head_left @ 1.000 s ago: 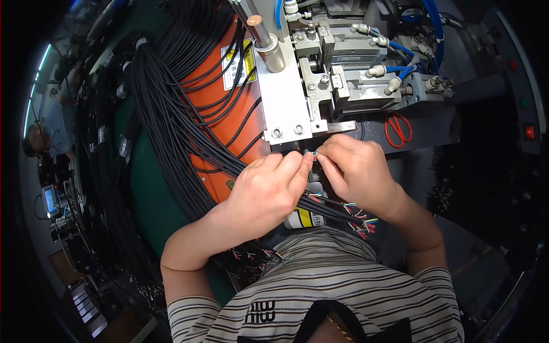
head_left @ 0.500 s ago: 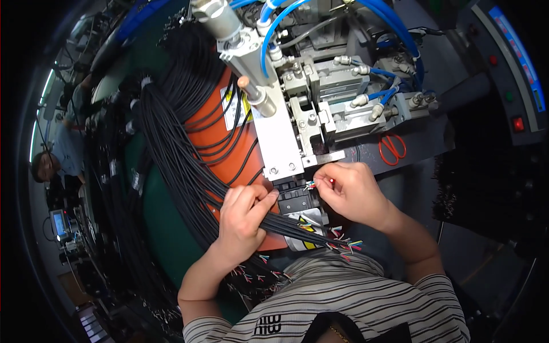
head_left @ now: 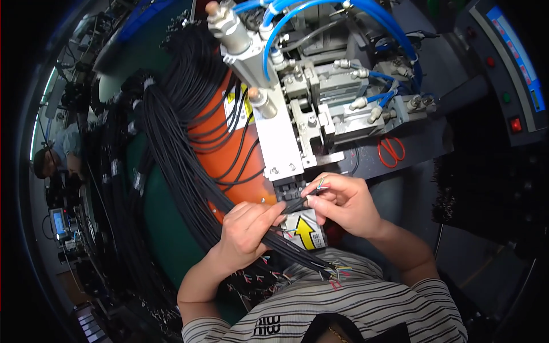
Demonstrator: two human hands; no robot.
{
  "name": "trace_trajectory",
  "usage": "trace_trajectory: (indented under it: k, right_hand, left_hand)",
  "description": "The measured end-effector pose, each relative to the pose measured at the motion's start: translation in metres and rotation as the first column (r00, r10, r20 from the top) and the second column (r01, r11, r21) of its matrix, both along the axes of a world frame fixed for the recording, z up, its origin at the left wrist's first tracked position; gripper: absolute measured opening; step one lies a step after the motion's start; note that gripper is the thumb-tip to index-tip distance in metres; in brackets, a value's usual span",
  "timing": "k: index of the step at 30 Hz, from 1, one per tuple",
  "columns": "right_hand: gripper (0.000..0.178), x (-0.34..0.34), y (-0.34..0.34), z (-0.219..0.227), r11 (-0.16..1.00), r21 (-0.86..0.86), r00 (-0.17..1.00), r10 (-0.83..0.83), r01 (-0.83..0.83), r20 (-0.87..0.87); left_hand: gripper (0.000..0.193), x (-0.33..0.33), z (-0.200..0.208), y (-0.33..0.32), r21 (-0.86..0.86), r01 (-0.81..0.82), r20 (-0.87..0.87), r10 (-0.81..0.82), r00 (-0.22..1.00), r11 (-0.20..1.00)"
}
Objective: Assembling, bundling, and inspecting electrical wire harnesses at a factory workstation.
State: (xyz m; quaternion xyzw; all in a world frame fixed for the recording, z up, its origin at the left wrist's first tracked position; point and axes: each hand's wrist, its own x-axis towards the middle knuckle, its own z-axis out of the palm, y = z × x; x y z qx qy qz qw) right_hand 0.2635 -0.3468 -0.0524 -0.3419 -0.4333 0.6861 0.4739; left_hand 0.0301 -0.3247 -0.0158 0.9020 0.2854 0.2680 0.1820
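A single black cable (head_left: 295, 204) runs between my hands just in front of a black slotted block (head_left: 287, 186). My left hand (head_left: 246, 231) pinches it near the block. Further right, my right hand (head_left: 347, 207) grips the same cable close to its stripped end, where thin coloured wires (head_left: 322, 185) stick out past the fingertips. Below the left hand passes a thick bundle of black cables (head_left: 189, 154), its coloured wire ends (head_left: 337, 270) lying against my striped shirt. Whether the left palm also holds some of that bundle is hidden.
Beyond the block stands a machine with a white metal plate (head_left: 278, 140), cylinders and blue air hoses (head_left: 343, 6). Red-handled scissors (head_left: 391, 151) lie to its right. A control panel (head_left: 512, 86) is at far right. Another person (head_left: 48, 163) is at far left.
My right hand has come nearer to me, and the coloured wire end now points up from its fingers. My left hand has shifted slightly right and nearer. The bundle's ends have moved lower.
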Motion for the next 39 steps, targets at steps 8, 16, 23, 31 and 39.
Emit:
trace_trajectory:
  k: [8,16,23,31,39]
  right_hand:
    - [0.014,-0.016,-0.011,-0.004,0.971,0.073,0.973,-0.229,0.226,0.04]
    - [0.024,0.007,0.0,0.0,0.967,-0.252,0.978,-0.005,-0.049,-0.21]
    - [0.017,0.013,-0.001,-0.002,0.994,-0.111,0.995,-0.008,-0.003,-0.1]
    - [0.008,-0.006,0.003,-0.006,0.957,0.218,0.97,-0.217,0.189,0.113]
    - [0.019,0.005,0.002,0.002,0.981,-0.185,0.977,0.017,-0.057,-0.214]
  left_hand:
    - [0.053,0.015,0.003,0.0,-0.169,-0.059,-0.05,0.052,0.997,0.984]
    - [0.014,0.025,-0.005,0.006,-0.255,-0.068,0.08,0.091,0.993,0.965]
    - [0.056,0.022,-0.006,0.007,-0.144,0.009,0.01,-0.008,1.0,0.99]
    - [0.042,0.031,-0.006,0.002,-0.021,-0.026,-0.034,0.026,0.999,0.999]
    - [0.011,0.027,-0.012,0.012,-0.315,0.026,0.213,0.044,0.976,0.949]
